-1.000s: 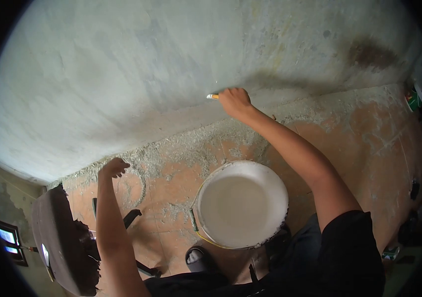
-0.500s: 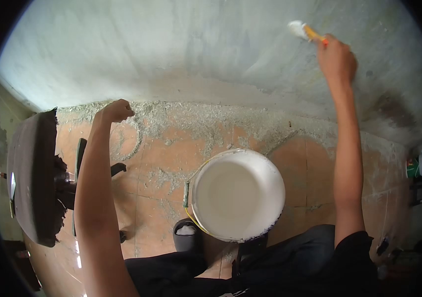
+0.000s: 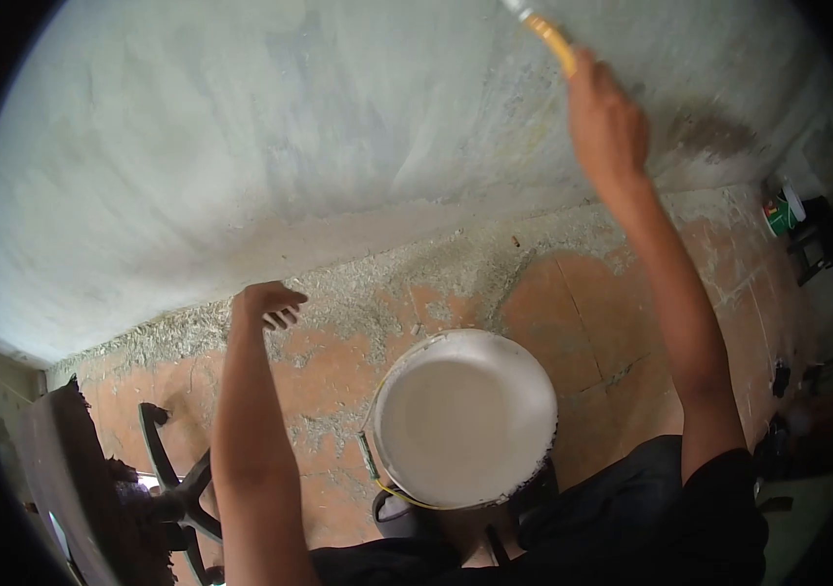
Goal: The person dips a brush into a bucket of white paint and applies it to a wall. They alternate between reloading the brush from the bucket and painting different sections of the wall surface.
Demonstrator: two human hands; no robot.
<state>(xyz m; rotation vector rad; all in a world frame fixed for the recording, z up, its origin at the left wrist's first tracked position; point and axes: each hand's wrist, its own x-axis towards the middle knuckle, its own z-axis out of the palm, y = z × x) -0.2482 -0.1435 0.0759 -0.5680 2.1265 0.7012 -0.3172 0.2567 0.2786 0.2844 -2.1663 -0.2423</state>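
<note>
My right hand is closed round the yellow handle of a paintbrush. The white bristle end reaches the top edge of the view, so its contact with the wall cannot be made out. Patchy grey-green paint covers the wall. My left hand hangs above the floor near the foot of the wall, fingers loosely bent and apart, holding nothing. Between my legs stands a white bucket with a wire handle and green grip, holding off-white paint.
Flakes of scraped paint litter the orange floor tiles along the wall. On the left is a worn, dark office chair with a wheeled base. A green and white tub sits at the far right.
My right hand and the brush have moved up and left in view. My left hand has loosened from a closed shape. The view has tilted, and the bucket appears lower.
</note>
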